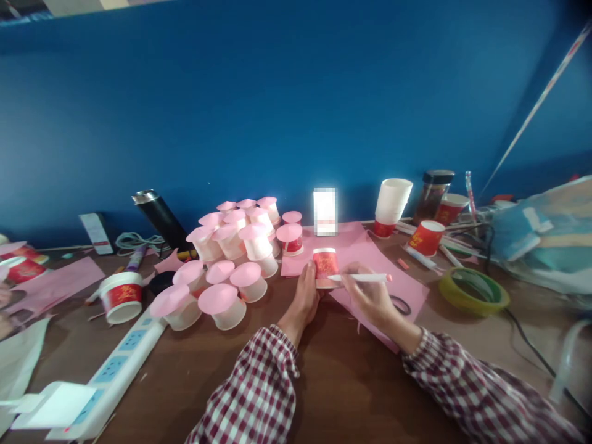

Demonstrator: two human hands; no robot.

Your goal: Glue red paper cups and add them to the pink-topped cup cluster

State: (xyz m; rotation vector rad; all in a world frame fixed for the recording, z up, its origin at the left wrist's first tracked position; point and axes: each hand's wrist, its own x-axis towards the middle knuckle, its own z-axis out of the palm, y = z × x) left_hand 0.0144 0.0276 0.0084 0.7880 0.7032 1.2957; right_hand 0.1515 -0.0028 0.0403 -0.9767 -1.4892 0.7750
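A brown wooden table (342,382) is sitting against a deep blue wall (277,105), with pink paper (361,246) lying under the hands. The left hand (303,302) is wrapping closed around a small red paper cup (325,264) standing upside down on that paper; its gold print is too blurred to read. The right hand (370,293), just right of the cup, is pinching a slim white pen (363,278) against the cup's base, while pink-capped white cups (231,259) are clustering to the left.
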